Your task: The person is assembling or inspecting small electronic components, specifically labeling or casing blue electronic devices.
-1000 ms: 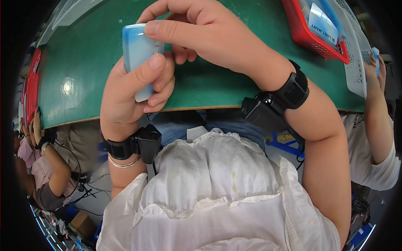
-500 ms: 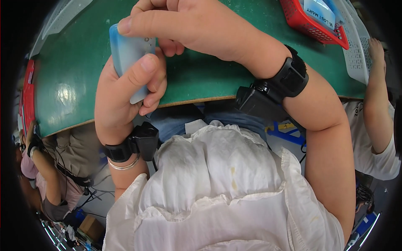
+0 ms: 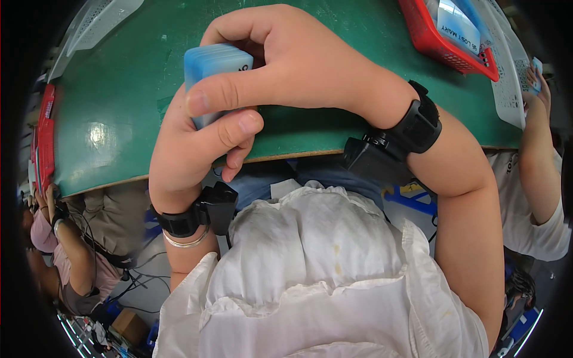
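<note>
My left hand (image 3: 197, 149) grips a thick stack of light-blue cards (image 3: 215, 62) upright, fingers wrapped around its lower part. My right hand (image 3: 286, 62) comes over the top of the stack, thumb pressed along its front face and fingers curled behind it. Both hands are held above the near edge of a green table (image 3: 119, 95). Each wrist carries a black band with a small black box. The lower half of the stack is hidden behind my fingers.
A red basket (image 3: 444, 42) with a packet inside stands at the table's far right, beside a white perforated tray (image 3: 507, 77). Another white tray (image 3: 98, 21) lies far left, a red one (image 3: 45, 140) at the left edge. Other people sit left and right.
Both hands have kept the card stack and brought it closer to the camera. My right hand has slid further over the top of the stack.
</note>
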A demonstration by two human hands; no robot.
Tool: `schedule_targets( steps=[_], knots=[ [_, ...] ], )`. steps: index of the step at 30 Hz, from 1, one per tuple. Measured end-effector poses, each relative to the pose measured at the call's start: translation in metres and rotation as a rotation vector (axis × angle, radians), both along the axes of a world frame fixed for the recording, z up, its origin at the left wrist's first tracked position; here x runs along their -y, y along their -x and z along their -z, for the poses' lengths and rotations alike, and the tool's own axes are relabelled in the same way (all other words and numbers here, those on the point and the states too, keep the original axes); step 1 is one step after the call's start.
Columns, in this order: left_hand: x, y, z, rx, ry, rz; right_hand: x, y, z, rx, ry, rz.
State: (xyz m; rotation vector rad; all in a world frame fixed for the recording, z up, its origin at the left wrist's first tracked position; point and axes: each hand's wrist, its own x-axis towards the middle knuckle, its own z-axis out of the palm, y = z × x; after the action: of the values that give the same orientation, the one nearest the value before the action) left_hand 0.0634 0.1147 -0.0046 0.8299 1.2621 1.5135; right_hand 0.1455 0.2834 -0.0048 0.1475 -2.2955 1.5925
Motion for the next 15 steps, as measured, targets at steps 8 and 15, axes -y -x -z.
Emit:
schedule_targets(
  steps=[8, 15],
  knots=[
    [-0.003, -0.009, -0.009, 0.019, 0.106, -0.061, -0.003, -0.003, -0.005, -0.088, -0.079, 0.032],
    [0.009, -0.009, 0.007, -0.044, 0.036, -0.058, -0.001, -0.009, -0.010, -0.004, -0.090, -0.001]
  ],
)
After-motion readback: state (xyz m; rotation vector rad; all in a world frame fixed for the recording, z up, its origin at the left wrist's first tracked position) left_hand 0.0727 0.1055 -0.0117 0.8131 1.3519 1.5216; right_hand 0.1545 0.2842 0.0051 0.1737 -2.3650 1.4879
